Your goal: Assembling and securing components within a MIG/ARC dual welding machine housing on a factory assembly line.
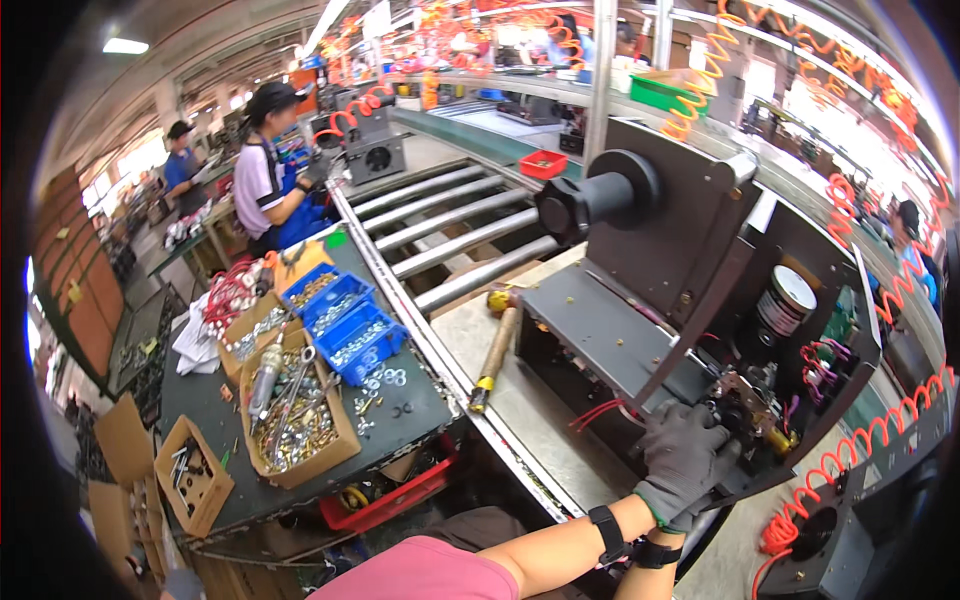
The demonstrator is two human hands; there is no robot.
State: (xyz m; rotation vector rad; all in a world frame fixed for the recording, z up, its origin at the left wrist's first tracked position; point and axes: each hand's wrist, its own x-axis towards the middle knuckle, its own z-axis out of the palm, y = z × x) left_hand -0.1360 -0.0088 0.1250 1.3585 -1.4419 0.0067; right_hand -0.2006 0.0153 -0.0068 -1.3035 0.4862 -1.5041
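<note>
A dark grey sheet-metal machine housing [630,315] stands open on the line at right. A black spool holder [600,195] juts from its upright panel. Inside are a black cylindrical motor with a silver cap [785,300], coloured wires and a small mechanism [745,400]. My left hand [680,450], in a grey glove, reaches into the housing beside this mechanism, fingers curled and close together. Whatever they grip is hidden. My right hand [705,490], also gloved, lies mostly behind the left one; its fingers do not show. Red wires [597,412] stick out near the left hand.
A hammer [495,350] with a taped handle lies left of the housing. Metal rollers [450,240] run beyond it. The left bench holds blue bins [365,345] and a cardboard box of screws [300,420]. A coiled red hose [790,520] hangs at right. A co-worker [265,185] stands far left.
</note>
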